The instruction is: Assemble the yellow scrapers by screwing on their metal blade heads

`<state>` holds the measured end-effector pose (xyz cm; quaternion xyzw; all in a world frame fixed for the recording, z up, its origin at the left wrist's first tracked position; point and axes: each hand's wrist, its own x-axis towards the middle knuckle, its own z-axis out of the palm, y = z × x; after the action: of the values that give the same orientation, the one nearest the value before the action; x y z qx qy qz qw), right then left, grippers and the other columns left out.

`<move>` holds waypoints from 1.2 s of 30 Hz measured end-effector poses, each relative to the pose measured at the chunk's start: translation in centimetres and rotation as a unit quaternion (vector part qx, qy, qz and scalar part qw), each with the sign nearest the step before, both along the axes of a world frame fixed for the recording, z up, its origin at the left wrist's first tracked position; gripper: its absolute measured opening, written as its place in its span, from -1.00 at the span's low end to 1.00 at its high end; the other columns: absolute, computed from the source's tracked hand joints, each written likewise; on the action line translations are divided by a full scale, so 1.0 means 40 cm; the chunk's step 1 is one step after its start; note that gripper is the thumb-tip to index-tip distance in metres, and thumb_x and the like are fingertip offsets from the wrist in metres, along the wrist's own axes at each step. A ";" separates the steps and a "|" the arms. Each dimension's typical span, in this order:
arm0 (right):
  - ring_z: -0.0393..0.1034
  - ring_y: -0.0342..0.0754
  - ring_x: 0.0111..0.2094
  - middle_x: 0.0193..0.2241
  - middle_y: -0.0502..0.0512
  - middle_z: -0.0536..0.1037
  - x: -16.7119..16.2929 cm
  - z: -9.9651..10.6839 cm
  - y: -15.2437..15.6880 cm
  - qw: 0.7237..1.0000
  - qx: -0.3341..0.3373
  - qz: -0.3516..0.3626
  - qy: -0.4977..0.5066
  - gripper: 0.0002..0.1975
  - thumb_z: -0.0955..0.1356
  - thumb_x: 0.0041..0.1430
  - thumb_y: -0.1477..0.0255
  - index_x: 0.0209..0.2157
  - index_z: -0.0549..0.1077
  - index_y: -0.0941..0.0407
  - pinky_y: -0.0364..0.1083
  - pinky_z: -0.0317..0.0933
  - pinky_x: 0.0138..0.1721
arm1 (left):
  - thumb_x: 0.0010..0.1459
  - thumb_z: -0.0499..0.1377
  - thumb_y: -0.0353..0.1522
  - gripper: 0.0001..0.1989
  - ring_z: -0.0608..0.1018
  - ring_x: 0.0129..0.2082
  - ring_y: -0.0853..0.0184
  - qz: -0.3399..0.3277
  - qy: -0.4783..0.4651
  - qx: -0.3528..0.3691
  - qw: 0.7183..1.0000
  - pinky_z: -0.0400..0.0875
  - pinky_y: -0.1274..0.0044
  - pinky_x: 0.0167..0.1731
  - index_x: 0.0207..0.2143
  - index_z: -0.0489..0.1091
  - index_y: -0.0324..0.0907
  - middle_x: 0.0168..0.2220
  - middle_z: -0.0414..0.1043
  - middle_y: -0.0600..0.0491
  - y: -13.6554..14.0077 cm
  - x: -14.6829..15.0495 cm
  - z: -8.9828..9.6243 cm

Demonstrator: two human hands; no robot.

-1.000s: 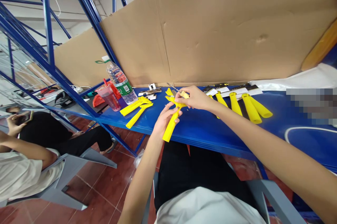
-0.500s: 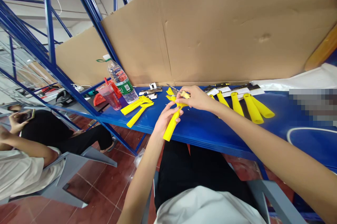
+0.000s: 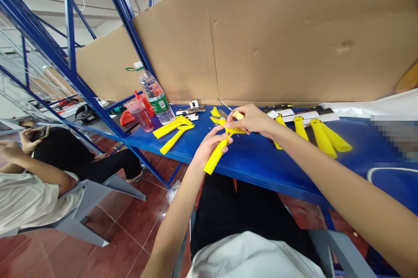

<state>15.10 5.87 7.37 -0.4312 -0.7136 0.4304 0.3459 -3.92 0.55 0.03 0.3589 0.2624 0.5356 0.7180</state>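
Foremost, head view: one yellow handle (image 3: 214,158), held at the near edge of the blue surface (image 3: 253,160). Its long axis slants from lower left, by the lap, up and away to the right; the broad tubular end points down toward the person, the branching end lies among fingers that partly hide it. Left hand (image 3: 209,144): wrapped around the handle. Right hand (image 3: 254,119): grasps a pale-handled tool (image 3: 238,115), thin metal shaft pointing up and left, toward the cardboard panel (image 3: 277,42); its fingers also meet the branching end.

Surroundings, left: two loose handles (image 3: 171,141), yellow, close together; a clear bottle (image 3: 157,100); a red cup (image 3: 141,115) just beside it. Right: several spare handles (image 3: 322,138), yellow, near flat white-and-black packets (image 3: 294,115); the right forearm (image 3: 313,162) crosses in front of one. Far left: a seated person (image 3: 58,151).
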 end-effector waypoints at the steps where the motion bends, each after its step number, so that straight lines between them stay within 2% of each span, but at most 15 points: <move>1: 0.21 -0.23 -0.65 -0.60 -0.08 0.45 0.001 -0.001 0.001 1.000 -0.002 0.003 -0.004 -0.65 0.67 -0.05 0.24 -0.37 0.59 0.13 -0.15 0.03 -0.66 | 0.12 0.47 -0.50 -0.49 0.66 -0.25 0.34 -0.002 -0.002 -0.002 1.000 0.35 0.69 -0.53 0.11 0.48 -0.16 -0.08 0.55 -0.07 0.000 0.000 0.001; 5: 0.25 -0.21 -0.62 -0.56 -0.05 0.48 0.004 -0.010 0.009 1.000 0.001 0.003 -0.007 -0.71 0.65 0.00 0.27 -0.34 0.62 0.12 -0.15 0.07 -0.66 | 0.09 0.48 -0.51 -0.47 0.66 -0.26 0.33 0.001 -0.008 -0.011 1.000 0.34 0.69 -0.53 0.10 0.46 -0.16 -0.12 0.54 -0.05 -0.001 0.001 0.003; 12: 0.26 -0.20 -0.60 -0.55 -0.05 0.49 -0.003 -0.032 0.024 1.000 0.025 0.002 0.000 -0.65 0.66 0.00 0.19 -0.32 0.64 0.13 -0.15 0.13 -0.66 | 0.10 0.46 -0.53 -0.52 0.65 -0.27 0.35 0.002 -0.022 -0.014 1.000 0.35 0.70 -0.54 0.06 0.45 -0.18 -0.14 0.54 -0.04 -0.006 0.001 0.010; 16: 0.25 -0.20 -0.61 -0.54 -0.05 0.51 -0.009 -0.033 0.027 0.999 0.031 -0.005 0.010 -0.71 0.62 0.08 0.24 -0.29 0.65 0.13 -0.15 0.13 -0.67 | 0.12 0.43 -0.57 -0.51 0.64 -0.28 0.38 0.007 -0.041 -0.035 0.999 0.35 0.72 -0.54 0.09 0.44 -0.19 -0.13 0.53 -0.04 -0.008 0.004 0.015; 19: 0.25 -0.21 -0.60 -0.53 -0.04 0.52 -0.009 -0.033 0.024 0.999 0.028 -0.012 0.022 -0.70 0.64 0.06 0.24 -0.28 0.65 0.13 -0.15 0.12 -0.67 | 0.16 0.39 -0.59 -0.49 0.64 -0.29 0.40 0.012 -0.055 -0.048 0.997 0.35 0.72 -0.54 0.13 0.43 -0.19 -0.10 0.54 -0.06 -0.005 0.005 0.015; 25: 0.24 -0.17 -0.60 -0.52 -0.03 0.52 -0.011 -0.040 0.035 1.000 0.028 -0.008 0.005 -0.64 0.64 0.04 0.14 -0.29 0.64 0.09 -0.10 0.13 -0.63 | 0.20 0.34 -0.61 -0.48 0.65 -0.29 0.38 0.008 -0.067 -0.068 0.995 0.39 0.71 -0.54 0.19 0.41 -0.20 -0.13 0.54 -0.07 -0.002 0.005 0.015; 27: 0.28 -0.14 -0.55 -0.48 0.00 0.55 -0.011 -0.042 0.037 0.998 0.065 -0.015 -0.005 -0.64 0.61 0.11 0.09 -0.28 0.64 0.09 -0.07 0.16 -0.56 | 0.21 0.33 -0.62 -0.49 0.66 -0.29 0.37 0.007 -0.076 -0.073 0.994 0.39 0.71 -0.53 0.18 0.42 -0.21 -0.13 0.55 -0.08 0.000 0.005 0.014; 29: 0.38 -0.07 -0.44 -0.41 0.06 0.60 -0.005 -0.045 0.029 0.987 0.158 -0.036 -0.016 -0.64 0.55 0.21 0.06 -0.30 0.62 0.09 -0.04 0.23 -0.42 | 0.21 0.32 -0.63 -0.52 0.67 -0.26 0.37 0.028 -0.089 -0.077 0.993 0.40 0.72 -0.51 0.15 0.42 -0.21 -0.10 0.56 -0.09 0.005 0.006 0.008; 32: 0.48 0.01 -0.27 -0.28 0.11 0.66 0.021 -0.063 -0.001 0.954 0.293 -0.052 -0.044 -0.65 0.51 0.29 0.07 -0.30 0.58 0.09 0.00 0.27 -0.20 | 0.20 0.32 -0.63 -0.57 0.69 -0.21 0.37 0.095 -0.106 -0.076 0.987 0.44 0.70 -0.44 0.08 0.42 -0.18 -0.02 0.57 -0.09 0.015 0.012 -0.005; 34: 0.50 0.02 -0.25 -0.25 0.10 0.67 0.046 -0.086 -0.021 0.947 0.310 -0.010 -0.086 -0.68 0.53 0.27 0.11 -0.27 0.57 0.08 0.00 0.27 -0.16 | 0.21 0.32 -0.63 -0.59 0.69 -0.20 0.34 0.132 -0.111 -0.069 0.983 0.49 0.67 -0.38 0.05 0.40 -0.18 -0.03 0.58 -0.09 0.019 0.016 -0.013; 36: 0.53 0.05 -0.22 -0.24 0.10 0.68 0.069 -0.114 -0.028 0.948 0.284 0.053 -0.135 -0.72 0.57 0.23 0.17 -0.25 0.58 0.08 0.00 0.29 -0.12 | 0.23 0.31 -0.63 -0.61 0.69 -0.20 0.33 0.157 -0.118 -0.063 0.978 0.51 0.65 -0.36 0.04 0.38 -0.17 -0.05 0.58 -0.10 0.018 0.020 -0.017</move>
<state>17.87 4.76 2.83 -0.3310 -0.8680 0.1657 0.3310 -3.11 1.28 -0.64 0.2015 0.2621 0.6626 0.6721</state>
